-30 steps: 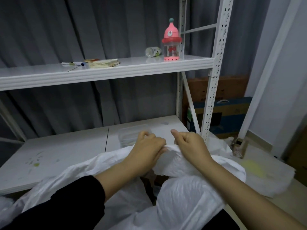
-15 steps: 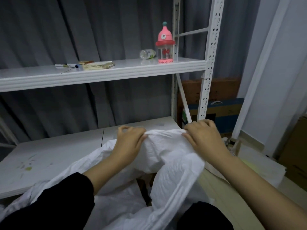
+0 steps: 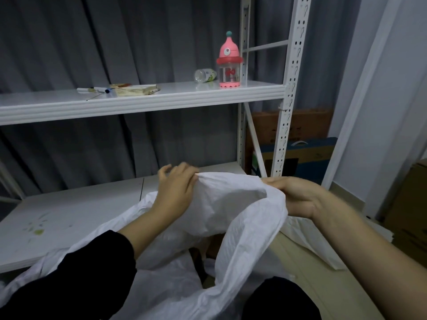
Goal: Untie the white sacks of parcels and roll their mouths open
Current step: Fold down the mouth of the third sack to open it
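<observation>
Hands up at the sack mouth, both arms reaching forward: left hand pinches the rim with spare fingers fanned loose, right hand grips the opposite edge, palm turned inward. Sack gapes between them, draped before the lower shelf.

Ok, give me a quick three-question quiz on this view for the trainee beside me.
1. True or false: the left hand and the right hand both grip the rim of the white sack.
2. The pink bottle on the upper shelf is: A upright; B on its side; C upside down.
3. Fill in: the clear bottle next to the pink one lies on its ____.
Key: 1 true; 2 A; 3 side.
</observation>
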